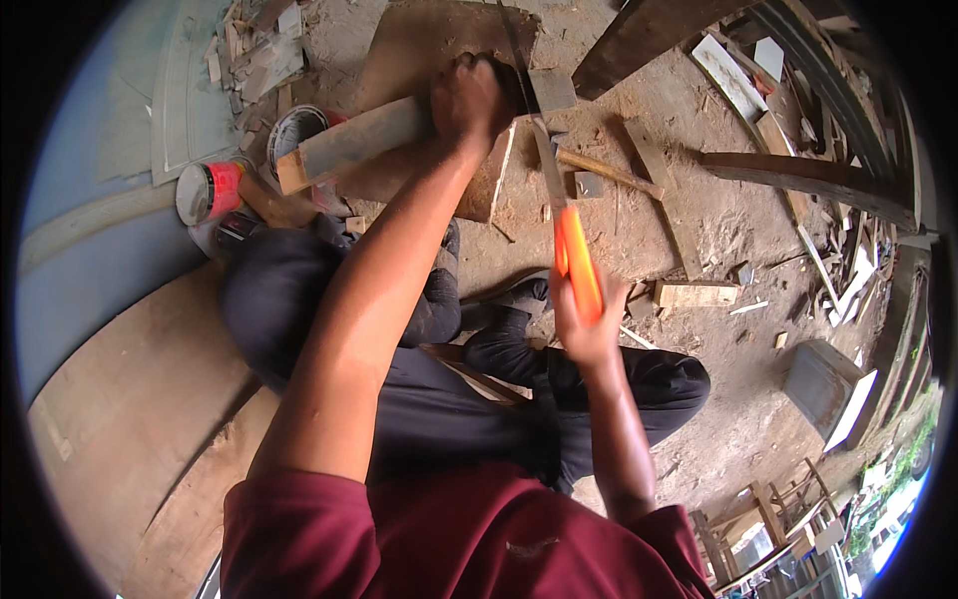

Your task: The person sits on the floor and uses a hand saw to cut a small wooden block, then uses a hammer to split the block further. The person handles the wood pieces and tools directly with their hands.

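My left hand [469, 100] is closed over a thick wooden beam [369, 138], pressing on it near its far end. In my right hand [589, 324] is the orange handle of a hand saw [547, 165], its long blade pointing away from me. The blade crosses the beam just right of my left hand, and a short end of wood [552, 90] shows past it. Beneath the beam lies a flat brown board [399, 55]. A hammer [609, 172] with a wooden handle rests on the ground to the right of the blade.
Paint cans [210, 193] stand at the left, by a blue-grey panel [110, 270]. Wood scraps [264, 60] are heaped at the far left. Wooden posts [808, 180] jut in from the right. A small wood block [696, 295] and a box-like piece [823, 384] lie right of my folded legs.
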{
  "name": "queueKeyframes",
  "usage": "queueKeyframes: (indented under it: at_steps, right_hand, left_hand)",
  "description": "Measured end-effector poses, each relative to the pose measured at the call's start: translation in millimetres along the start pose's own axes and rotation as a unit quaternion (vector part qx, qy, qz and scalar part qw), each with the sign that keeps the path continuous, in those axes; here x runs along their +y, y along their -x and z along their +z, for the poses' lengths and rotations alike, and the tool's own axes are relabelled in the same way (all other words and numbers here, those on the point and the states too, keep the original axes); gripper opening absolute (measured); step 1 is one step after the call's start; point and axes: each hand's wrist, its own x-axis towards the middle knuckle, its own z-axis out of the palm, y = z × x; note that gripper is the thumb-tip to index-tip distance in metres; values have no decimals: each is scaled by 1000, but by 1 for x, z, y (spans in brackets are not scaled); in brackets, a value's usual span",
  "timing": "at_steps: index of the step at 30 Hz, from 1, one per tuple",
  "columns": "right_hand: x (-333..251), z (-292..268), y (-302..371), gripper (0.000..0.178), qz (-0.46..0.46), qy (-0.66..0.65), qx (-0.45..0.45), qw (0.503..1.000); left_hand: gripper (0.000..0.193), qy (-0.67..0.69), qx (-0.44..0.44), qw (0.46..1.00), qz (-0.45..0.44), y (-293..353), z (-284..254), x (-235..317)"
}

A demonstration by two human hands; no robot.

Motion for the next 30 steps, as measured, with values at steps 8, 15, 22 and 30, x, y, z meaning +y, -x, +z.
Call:
queueKeyframes:
  at_steps: [8,15,22,30]
  right_hand:
    - [-19,-26,76,8,62,14,33,997]
    - [-1,7,-13,18,24,-35,40,998]
    - [-4,-23,103,10,74,82,13,994]
    - [-1,1,-11,19,33,0,21,999]
  left_hand:
    - [23,-49,48,995,69,-7,-11,7]
    - [22,14,-26,999,-37,-8,0,-1]
    - [21,-76,21,994,71,-2,-21,16]
    - [23,-81,15,994,67,-1,-5,10]
